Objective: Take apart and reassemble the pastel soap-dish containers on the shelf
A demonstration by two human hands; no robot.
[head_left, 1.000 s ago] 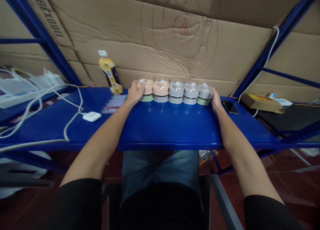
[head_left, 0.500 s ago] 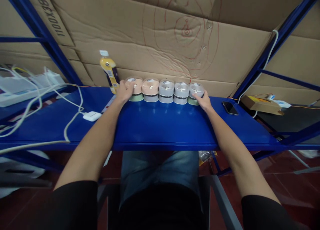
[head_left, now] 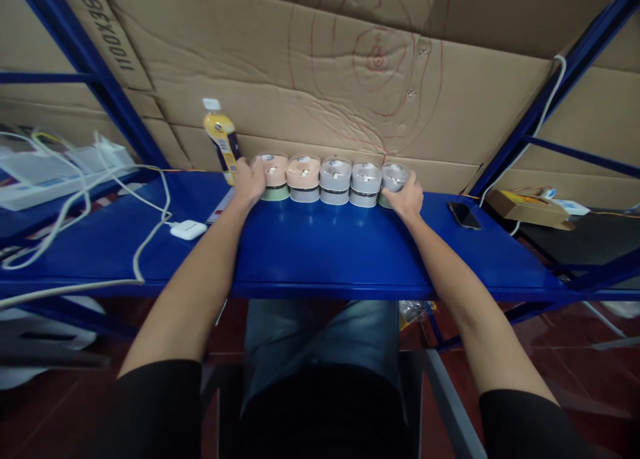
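Observation:
Several small round containers stand in a side-by-side row, stacked two high, against the cardboard at the back of the blue shelf. Their tops look clear. My left hand point(head_left: 250, 181) is closed about the outer side of the left end stack, a peach container point(head_left: 276, 170) over a green one point(head_left: 275, 192). At the other end, my right hand point(head_left: 407, 194) wraps the last stack, thumb in front, on a grey container point(head_left: 393, 177); the green one below is mostly hidden. Between them sit another peach container point(head_left: 303, 171) and grey ones point(head_left: 335, 172).
A yellow drink bottle point(head_left: 223, 142) stands just left of my left hand. A white earbud case point(head_left: 188, 230) and white cables point(head_left: 137, 246) lie at left. On the right are a phone point(head_left: 464, 215) and an open cardboard box point(head_left: 530, 209). Blue posts point(head_left: 525, 119) frame the shelf point(head_left: 325, 246).
My right hand has shifted slightly inward and covers more of the end stack. The left thumb has drawn back a little from the peach container's front. The view has moved slightly.

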